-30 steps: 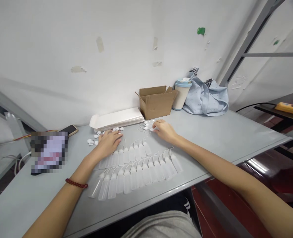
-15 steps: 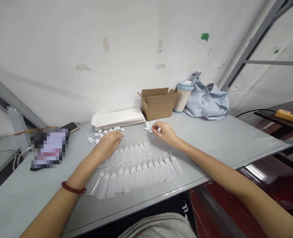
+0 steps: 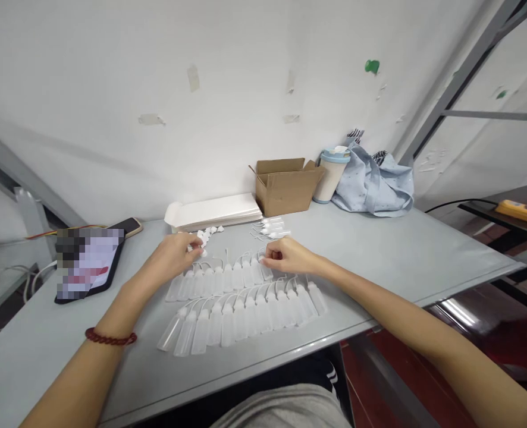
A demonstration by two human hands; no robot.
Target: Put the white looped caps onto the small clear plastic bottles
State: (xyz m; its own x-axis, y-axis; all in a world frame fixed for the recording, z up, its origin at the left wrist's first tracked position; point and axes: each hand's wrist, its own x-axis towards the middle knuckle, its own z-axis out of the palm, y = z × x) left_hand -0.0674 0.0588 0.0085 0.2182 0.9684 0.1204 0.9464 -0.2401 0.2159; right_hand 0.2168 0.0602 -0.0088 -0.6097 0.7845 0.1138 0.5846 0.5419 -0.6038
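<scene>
My left hand (image 3: 176, 255) is over the pile of small white caps (image 3: 204, 235) on the table, fingers bent and thumb a little apart; nothing shows between them. At the right end of the back row of clear plastic bottles (image 3: 228, 276), my right hand (image 3: 288, 255) pinches the top of the end bottle (image 3: 266, 270); the fingers partly cover the contact. Thin curved white strands stick up from the bottle tops. Closer to me lies a longer front row of the same bottles (image 3: 237, 321). Several more bottles (image 3: 272, 226) lie behind my right hand.
A white flat box (image 3: 216, 211) and an open cardboard box (image 3: 288, 190) stand against the wall. Beside them are a tumbler (image 3: 330, 175) and a light blue cloth bag (image 3: 375, 184). A phone (image 3: 94, 267) lies at left on the grey table (image 3: 379, 255).
My left hand has drawn left, off the back row and onto the caps. My right hand has come nearer to me, from the bottles at the back to the back row's right end.
</scene>
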